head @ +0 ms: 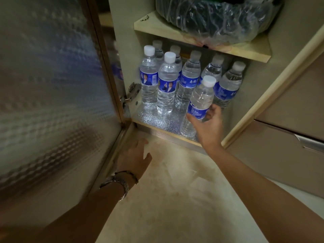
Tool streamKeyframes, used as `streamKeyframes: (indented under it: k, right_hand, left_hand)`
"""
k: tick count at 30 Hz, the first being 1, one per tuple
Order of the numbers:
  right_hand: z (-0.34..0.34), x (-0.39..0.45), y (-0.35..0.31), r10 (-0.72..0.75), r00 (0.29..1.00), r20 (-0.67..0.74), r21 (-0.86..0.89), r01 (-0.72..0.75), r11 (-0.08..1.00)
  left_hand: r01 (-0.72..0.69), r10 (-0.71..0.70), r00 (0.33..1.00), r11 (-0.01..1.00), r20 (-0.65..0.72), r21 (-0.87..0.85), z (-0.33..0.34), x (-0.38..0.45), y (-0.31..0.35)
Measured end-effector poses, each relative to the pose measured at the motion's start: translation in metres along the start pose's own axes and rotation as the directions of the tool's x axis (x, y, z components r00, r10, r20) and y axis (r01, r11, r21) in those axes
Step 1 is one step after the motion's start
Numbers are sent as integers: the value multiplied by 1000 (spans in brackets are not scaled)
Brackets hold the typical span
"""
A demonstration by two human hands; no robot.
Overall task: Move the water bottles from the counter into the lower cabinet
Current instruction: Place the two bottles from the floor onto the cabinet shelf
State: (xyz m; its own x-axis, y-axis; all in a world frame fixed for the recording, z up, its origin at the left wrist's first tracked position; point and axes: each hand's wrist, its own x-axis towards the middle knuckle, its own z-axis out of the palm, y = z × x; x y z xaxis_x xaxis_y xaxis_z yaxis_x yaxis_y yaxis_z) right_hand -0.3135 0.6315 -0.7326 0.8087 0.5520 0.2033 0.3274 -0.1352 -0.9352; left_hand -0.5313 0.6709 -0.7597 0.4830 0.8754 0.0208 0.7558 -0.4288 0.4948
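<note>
My right grip (208, 120) pinches a bottle (199, 104) at the cabinet floor's front edge (168, 131); left grip (135, 155) spread beside the door (52, 85).

Lower cabinet floor (154, 118) has a glittery silver liner; water bottles (166, 83) stand upright on it in rows, left of and behind the right hand (208, 123). Upper shelf (175, 34), above the hand, carries a plastic-wrapped dark bundle (215, 16).

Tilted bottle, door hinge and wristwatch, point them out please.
tilted bottle (201, 97): head view, clear upper body.
door hinge (132, 92): head view, metal arm.
wristwatch (121, 185): head view, metal band.
</note>
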Motion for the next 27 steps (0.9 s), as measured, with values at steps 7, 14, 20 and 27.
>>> streamKeyframes:
  k: [7, 14, 20, 27]
  right_hand:
    - [17, 15, -7, -25, 999, 43, -42, 27, 999]
    - [29, 14, -3, -74, 997, 28, -68, 75, 995]
    - [31, -3, 26, -16, 1000, 22, -40, 17, 999]
    - [39, 2, 31, -23, 1000, 9, -57, 24, 998]
  left_hand:
    - [14, -11, 997, 999, 70, -37, 17, 3, -4]
    - [-27, 29, 997, 999, 66, -28, 25, 7, -6]
    - [-26, 29, 997, 999, 74, -39, 31, 8, -12]
    - [-8, 13, 997, 998, 71, -69, 39, 9, -17]
